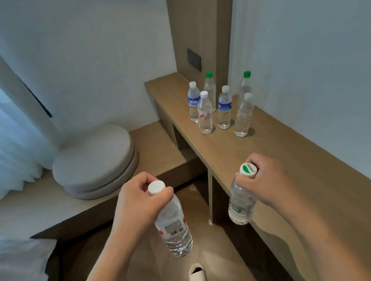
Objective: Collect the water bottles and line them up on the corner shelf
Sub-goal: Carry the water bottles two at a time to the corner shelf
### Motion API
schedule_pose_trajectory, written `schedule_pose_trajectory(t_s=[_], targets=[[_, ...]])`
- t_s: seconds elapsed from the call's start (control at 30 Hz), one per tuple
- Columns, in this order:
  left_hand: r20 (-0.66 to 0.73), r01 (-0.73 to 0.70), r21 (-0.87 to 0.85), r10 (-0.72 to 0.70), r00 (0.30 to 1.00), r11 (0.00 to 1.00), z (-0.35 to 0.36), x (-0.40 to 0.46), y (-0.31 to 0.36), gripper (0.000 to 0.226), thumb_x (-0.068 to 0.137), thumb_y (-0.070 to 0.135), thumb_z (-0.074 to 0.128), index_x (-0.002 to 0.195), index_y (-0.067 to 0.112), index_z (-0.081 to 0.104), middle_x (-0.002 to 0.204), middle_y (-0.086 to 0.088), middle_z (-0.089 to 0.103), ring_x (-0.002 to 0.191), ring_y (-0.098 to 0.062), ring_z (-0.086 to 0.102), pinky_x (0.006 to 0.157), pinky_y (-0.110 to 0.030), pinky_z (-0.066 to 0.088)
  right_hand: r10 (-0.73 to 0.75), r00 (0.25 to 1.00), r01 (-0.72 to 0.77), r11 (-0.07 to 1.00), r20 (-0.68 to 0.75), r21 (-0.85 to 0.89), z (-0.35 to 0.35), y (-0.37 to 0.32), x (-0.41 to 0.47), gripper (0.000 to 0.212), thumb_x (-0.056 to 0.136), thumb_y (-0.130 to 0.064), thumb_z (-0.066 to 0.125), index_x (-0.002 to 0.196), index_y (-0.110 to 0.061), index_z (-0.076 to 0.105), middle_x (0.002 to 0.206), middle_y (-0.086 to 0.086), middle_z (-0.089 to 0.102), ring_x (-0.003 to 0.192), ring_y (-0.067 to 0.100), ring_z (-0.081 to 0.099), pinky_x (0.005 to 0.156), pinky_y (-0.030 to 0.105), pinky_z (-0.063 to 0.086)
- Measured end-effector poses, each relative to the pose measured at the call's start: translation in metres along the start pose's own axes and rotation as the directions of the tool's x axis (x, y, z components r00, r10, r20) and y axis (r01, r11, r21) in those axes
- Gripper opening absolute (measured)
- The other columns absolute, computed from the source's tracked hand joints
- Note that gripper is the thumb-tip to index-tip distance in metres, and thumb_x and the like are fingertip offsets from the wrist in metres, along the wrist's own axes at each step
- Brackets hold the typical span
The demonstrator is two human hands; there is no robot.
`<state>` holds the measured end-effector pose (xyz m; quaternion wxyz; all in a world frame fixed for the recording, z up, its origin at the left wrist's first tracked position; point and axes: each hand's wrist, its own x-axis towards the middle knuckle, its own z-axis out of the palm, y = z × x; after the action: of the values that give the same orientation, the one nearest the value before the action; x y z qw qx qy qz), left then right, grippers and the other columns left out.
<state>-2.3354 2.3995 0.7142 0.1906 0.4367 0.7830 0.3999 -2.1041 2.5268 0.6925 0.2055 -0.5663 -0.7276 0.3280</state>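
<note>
My left hand (138,199) grips a clear bottle with a white cap and red label (174,227) by its neck, hanging over the floor. My right hand (269,178) holds a second clear bottle with a green-marked cap (240,204) by the neck, at the front edge of the long wooden shelf (281,155). Several water bottles stand upright in a loose cluster at the shelf's far end near the corner: two with blue labels (194,105) (224,108), two with green caps (210,89) (244,87), and two with white caps (205,114) (243,117).
A lower wooden bench (153,142) carries stacked round grey cushions (95,160) to the left. White curtains (5,143) hang far left, white bedding (15,271) lies at the bottom left. A slipper (198,279) is on the floor. A dark switch plate (194,59) sits on the wood panel.
</note>
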Motion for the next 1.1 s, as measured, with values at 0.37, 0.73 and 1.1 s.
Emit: schedule_pose_trajectory(t_s=[0.37,0.73,1.1], targets=[[0.226,-0.196,0.013,0.188,0.956,0.980,0.089,0.238,0.047,0.024,0.077,0.033,0.076,0.081,0.022,0.055,0.072,0.007,0.063,0.065,-0.007,0.057,0.056,-0.027,0.048,0.200,0.967,-0.202,0.979,-0.156,0.004,-0.016,0.000,0.166,0.021,0.077,-0.036,0.074,0.084,-0.030,0.054,0.079,-0.009,0.062,0.067,0.007,0.058,0.050,0.023,0.039],[0.527,-0.497,0.282,0.300,0.795,0.821,0.205,0.365,0.065,0.027,0.079,0.051,0.063,0.084,0.029,0.048,0.082,0.006,0.060,0.082,-0.015,0.055,0.065,-0.034,0.046,0.284,0.958,-0.285,0.958,-0.041,-0.018,0.012,0.054,0.321,0.024,0.074,-0.037,0.072,0.084,-0.029,0.051,0.078,-0.007,0.061,0.069,0.010,0.059,0.055,0.030,0.047],[0.690,-0.597,0.357,0.228,0.687,0.718,0.255,0.400,0.061,0.028,0.084,0.054,0.054,0.094,0.030,0.044,0.088,0.004,0.062,0.077,-0.017,0.060,0.064,-0.033,0.051,0.136,0.983,-0.133,0.991,-0.121,0.028,0.042,0.070,0.351,0.022,0.082,-0.037,0.068,0.098,-0.027,0.056,0.082,-0.011,0.062,0.074,0.005,0.057,0.062,0.018,0.042]])
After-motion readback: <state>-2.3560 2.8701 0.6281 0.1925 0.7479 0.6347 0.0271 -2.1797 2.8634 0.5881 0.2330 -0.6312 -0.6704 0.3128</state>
